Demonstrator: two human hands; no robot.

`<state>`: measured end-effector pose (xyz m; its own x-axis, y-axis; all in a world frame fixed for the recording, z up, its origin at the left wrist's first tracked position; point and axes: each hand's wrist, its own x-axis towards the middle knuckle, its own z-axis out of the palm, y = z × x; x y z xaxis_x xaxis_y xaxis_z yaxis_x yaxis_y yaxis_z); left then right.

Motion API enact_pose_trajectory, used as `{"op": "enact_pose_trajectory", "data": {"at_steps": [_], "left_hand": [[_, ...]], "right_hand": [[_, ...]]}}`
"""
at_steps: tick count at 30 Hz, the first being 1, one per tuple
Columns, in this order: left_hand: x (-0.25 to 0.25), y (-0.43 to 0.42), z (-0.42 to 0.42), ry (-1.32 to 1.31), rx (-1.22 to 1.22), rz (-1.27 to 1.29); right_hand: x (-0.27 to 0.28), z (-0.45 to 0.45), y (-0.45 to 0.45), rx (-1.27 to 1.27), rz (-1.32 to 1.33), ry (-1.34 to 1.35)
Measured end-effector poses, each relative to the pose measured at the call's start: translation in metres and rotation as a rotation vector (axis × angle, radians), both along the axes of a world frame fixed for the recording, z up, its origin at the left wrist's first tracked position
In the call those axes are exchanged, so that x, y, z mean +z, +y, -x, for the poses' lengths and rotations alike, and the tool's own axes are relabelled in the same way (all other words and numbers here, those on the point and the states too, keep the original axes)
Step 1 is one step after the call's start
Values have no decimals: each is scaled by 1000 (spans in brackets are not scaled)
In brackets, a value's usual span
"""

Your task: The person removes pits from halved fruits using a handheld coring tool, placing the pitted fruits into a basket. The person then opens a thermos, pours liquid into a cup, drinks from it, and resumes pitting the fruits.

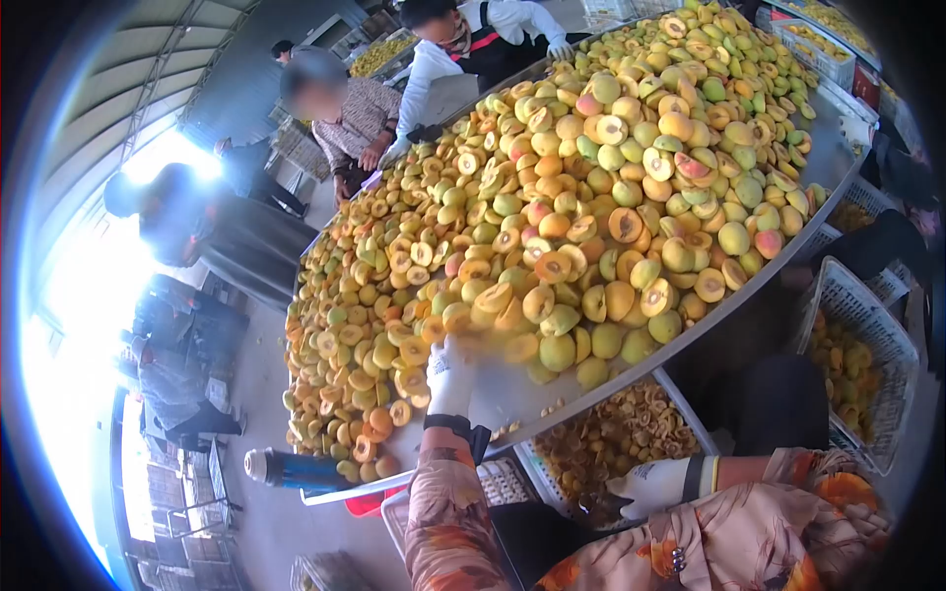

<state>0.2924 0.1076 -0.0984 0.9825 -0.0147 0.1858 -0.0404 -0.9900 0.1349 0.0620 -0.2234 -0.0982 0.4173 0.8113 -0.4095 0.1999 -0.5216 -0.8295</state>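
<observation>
A large heap of yellow-orange apricots (552, 227), many cut in half with pits showing, covers the metal table (532, 394). My left hand (451, 382), in a white glove, reaches to the near edge of the heap; its fingertips are blurred among the fruit. My right hand (655, 488), also white-gloved, hangs below the table edge over a crate (696, 412) of small brownish pieces that look like pits. Its fingers are curled, with a small dark shape by them that I cannot make out.
A blue flask (301, 470) lies at the table's left corner. On the right stands a white crate (902, 384) of fruit. Several people stand along the far side, one in white sleeves (419, 89) with gloved hands at the heap. Another basket (394, 517) sits below the near edge.
</observation>
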Motion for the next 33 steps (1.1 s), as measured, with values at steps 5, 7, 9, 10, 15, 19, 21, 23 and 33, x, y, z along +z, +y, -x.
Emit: {"op": "enact_pose_trajectory", "data": {"at_steps": [5, 7, 9, 10, 15, 19, 21, 23, 33], "left_hand": [[-1, -12, -19, 197, 143, -11], [-16, -5, -16, 103, 180, 69], [-35, 8, -11, -22, 115, 286], [-22, 3, -3, 59, 183, 334], [32, -15, 73, 219, 155, 1254], [8, -11, 133, 37, -96, 1529], [50, -51, 184, -4, -97, 1640], [98, -82, 227, 82, -45, 1639], [107, -118, 284, -255, -71, 1787]], "right_hand": [[7, -12, -4, -10, 53, 3], [11, -11, -2, -24, 48, 11], [7, -10, 1, -66, 6, -31], [-2, -7, 2, -98, -36, -68], [14, -5, 1, -274, -23, -206], [37, 9, 14, -491, -227, -392], [51, 12, 30, -566, -413, -618], [69, 17, 43, -538, -369, -571], [109, 50, 64, -489, -489, -603]]}}
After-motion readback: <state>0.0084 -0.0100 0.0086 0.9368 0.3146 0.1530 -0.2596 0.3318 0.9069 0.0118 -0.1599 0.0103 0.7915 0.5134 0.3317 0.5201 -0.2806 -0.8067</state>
